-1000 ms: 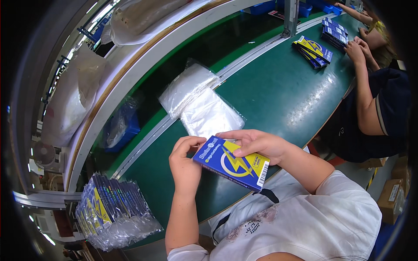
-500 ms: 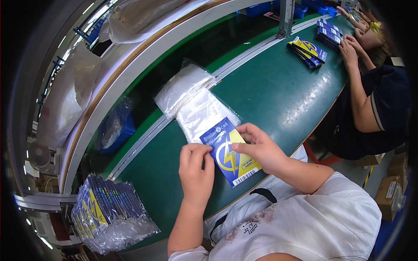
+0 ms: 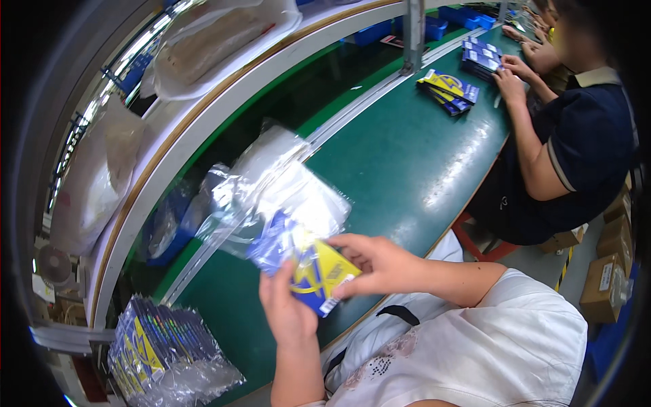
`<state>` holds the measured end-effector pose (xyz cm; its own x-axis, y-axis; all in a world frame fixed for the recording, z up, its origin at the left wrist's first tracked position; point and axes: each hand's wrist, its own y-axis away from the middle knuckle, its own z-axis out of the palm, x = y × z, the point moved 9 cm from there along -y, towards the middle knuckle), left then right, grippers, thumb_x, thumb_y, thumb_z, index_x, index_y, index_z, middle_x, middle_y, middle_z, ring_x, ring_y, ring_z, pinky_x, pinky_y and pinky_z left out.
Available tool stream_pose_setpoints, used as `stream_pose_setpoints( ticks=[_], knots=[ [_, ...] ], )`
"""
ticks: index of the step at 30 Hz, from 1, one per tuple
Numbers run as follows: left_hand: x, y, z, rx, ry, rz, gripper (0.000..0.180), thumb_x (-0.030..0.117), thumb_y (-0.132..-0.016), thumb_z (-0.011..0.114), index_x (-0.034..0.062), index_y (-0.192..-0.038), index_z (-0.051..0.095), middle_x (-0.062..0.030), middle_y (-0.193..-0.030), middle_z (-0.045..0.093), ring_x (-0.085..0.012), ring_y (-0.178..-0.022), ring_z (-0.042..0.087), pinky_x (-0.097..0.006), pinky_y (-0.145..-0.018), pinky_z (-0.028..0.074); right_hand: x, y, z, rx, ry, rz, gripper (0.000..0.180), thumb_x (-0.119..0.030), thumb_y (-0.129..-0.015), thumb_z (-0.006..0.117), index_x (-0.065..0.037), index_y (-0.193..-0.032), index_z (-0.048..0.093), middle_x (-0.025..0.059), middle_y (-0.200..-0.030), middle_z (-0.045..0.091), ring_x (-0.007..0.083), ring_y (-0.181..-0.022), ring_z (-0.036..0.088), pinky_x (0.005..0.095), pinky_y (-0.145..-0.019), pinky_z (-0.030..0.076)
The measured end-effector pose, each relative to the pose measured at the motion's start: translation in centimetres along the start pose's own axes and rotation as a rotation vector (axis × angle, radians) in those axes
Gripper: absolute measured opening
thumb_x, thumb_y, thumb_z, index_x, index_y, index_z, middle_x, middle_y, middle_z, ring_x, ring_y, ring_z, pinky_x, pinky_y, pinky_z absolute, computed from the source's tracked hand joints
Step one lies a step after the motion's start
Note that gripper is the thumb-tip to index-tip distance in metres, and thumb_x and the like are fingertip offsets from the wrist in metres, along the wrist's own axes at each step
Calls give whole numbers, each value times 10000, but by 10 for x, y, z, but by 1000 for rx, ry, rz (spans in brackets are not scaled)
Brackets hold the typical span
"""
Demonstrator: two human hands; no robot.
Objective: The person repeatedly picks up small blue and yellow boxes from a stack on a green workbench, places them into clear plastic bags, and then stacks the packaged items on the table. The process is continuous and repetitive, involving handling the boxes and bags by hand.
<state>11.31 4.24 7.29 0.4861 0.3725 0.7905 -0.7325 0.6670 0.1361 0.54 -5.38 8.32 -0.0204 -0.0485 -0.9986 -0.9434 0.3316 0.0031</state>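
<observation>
A flat blue-and-yellow box [image 3: 332, 271] with a lightning-bolt print is tilted between my two hands above the green table. Shiny clear plastic covers its upper left end, apparently a clear bag [image 3: 227, 193] that trails off to the left, though blur hides its edges. My left hand [image 3: 288, 308] is closed around the box's lower left side, where the film is. At the opposite side, my right hand [image 3: 383, 264] pinches the bare right edge with thumb and fingers. Just beyond lies a stack of clear plastic bags [image 3: 308, 193], partly hidden by the box.
Bagged blue-and-yellow boxes [image 3: 159, 346] stand in a row at the near left. Blue bins [image 3: 169, 234] sit beyond the metal rail, below a raised shelf [image 3: 163, 146]. Loose boxes [image 3: 447, 91] lie at the far right, near a co-worker [image 3: 576, 149] handling a stack of blue boxes [image 3: 481, 57].
Clear plastic now covers the box's upper left end, which was bare before. Both hands have moved slightly down and left with the box, and the view has shifted.
</observation>
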Motion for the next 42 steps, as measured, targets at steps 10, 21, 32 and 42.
stream_pose_setpoints(
  ticks=[10,21,32,42],
  knots=[
    [-38,42,66,-598,-248,-348,555,390,-987,407,-61,-1311,403,-182,-1263,529,-296,-1174,528,-427,-992,414,-111,59,-52,558,357,-978,193,132,-742,528,3,-861,608,127,-811,559,223,-647,569,322,-553,464],
    [50,9,-11,62,-559,208,582,158,-841,532,4,-1376,359,-189,-1235,508,-295,-1103,550,-415,-936,451,-69,9,-82,485,686,-748,703,-296,-760,755,-21,-1325,439,188,-1280,462,347,-1199,440,425,-979,397],
    [65,21,-81,334,-1966,98,880,420,-799,698,13,-1443,259,-358,-1446,186,-489,-1314,277,-486,-1095,252,-3,-20,-412,931,1428,302,1155,-700,-561,720,-91,-1448,301,300,-1425,316,422,-1363,263,480,-1091,270],
    [57,18,-55,338,-1689,309,677,174,-844,647,80,-1432,323,-196,-1519,132,-366,-1397,195,-463,-1110,238,41,-58,-474,571,915,739,706,-523,-797,639,27,-1231,555,222,-1009,657,365,-936,657,450,-817,524]
  ],
)
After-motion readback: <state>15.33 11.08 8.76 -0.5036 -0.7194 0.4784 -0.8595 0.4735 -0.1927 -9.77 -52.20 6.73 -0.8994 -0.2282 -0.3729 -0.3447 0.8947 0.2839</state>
